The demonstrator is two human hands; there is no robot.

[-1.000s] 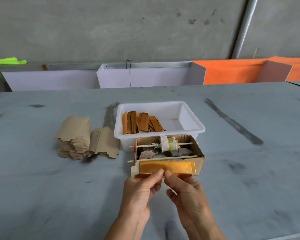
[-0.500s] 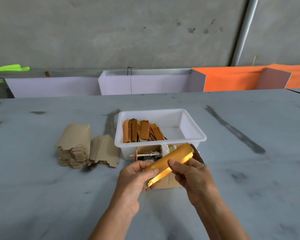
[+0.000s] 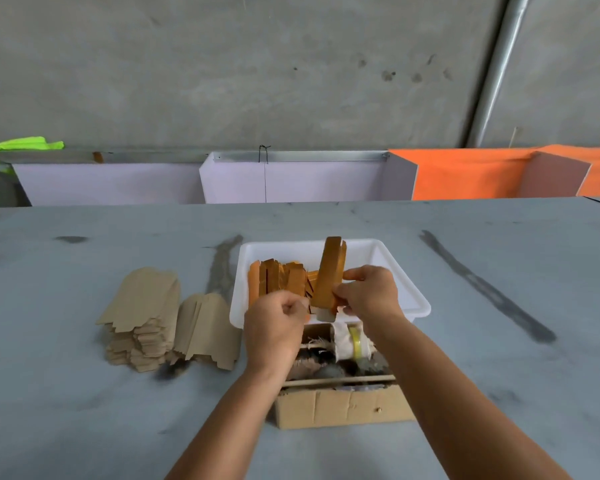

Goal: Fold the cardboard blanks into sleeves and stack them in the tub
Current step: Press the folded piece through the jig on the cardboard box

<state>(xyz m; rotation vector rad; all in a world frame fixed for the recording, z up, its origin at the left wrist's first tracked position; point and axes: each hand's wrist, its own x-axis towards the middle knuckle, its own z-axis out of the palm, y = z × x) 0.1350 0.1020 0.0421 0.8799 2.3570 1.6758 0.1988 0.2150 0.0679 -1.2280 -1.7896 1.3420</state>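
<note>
**Folded sleeve held upright over the tub**

At the far left, a bright green cloth point(image 3: 18, 150) lay on the ledge behind the grey surface point(image 3: 84, 410). On the surface sat two piles of brown cardboard blanks point(image 3: 142, 317): a taller, ragged stack and, just beside it on the right, a smaller fanned pile point(image 3: 207, 329) that reached up to the wall of the white tub point(image 3: 400, 289).

The tub stood near the middle of the surface. Orange folded sleeves point(image 3: 278, 278) stood on edge in its left part, packed against one another.

The left hand point(image 3: 278, 327) hovered over the tub's near rim with its fingers curled into a loose fist; whether it touched the sleeve could not be told. The right hand point(image 3: 369, 292) pinched one orange sleeve point(image 3: 329, 271) near its lower end between thumb and fingers. That sleeve stood almost upright, tilted slightly to the right, above the tub's middle, with a pale tab showing at its bottom.

Below the hands, touching the tub's near wall, sat an open cardboard box point(image 3: 343, 407). Thin wooden sticks crossed its top, and a roll wrapped in white cloth with a yellow band point(image 3: 349, 341) lay inside over dark rags.

At the back right, orange panels point(image 3: 465, 174) lined the far edge, next to pale lilac ones point(image 3: 291, 181).
</note>
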